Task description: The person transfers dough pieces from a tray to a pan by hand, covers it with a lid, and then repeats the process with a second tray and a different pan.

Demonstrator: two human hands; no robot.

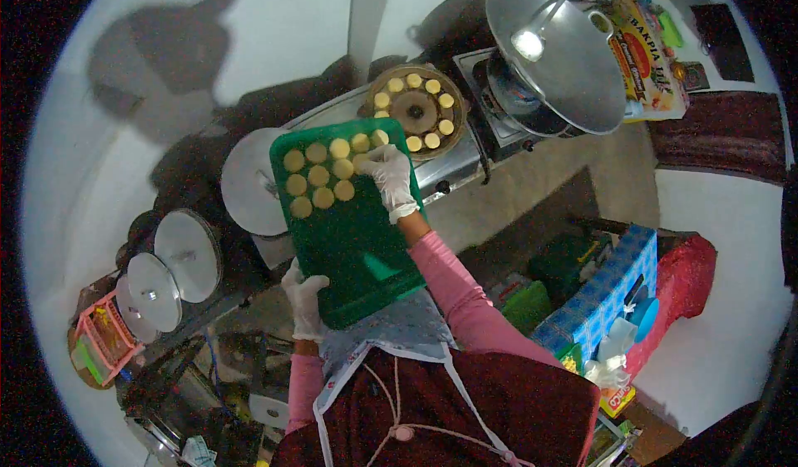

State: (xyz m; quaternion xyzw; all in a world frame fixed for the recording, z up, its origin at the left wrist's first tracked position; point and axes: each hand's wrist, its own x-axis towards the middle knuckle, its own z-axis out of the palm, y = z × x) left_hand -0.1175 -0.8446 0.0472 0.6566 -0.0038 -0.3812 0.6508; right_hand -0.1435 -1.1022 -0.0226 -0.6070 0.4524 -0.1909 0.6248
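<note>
A green tray (366,259) is tilted in front of me, with several round yellow pastries (317,175) in rows at its far end. Gloved in white, my left hand (304,301) grips the tray's near left edge, thumb over the rim. My right hand (389,176), also gloved, reaches over the tray's right side, its fingertips closed around a round pastry (360,163) that they partly cover. Just beyond the tray, a round pan (413,105) on the stove carries a ring of similar pastries; the tray hides part of this pan.
Right of the pan, a large metal wok (565,59) with a ladle (532,39) sits over a burner. Round lids (187,255) stand at left. A printed bag (644,59) is at the back right; a blue checked cloth (598,292) covers a table at right.
</note>
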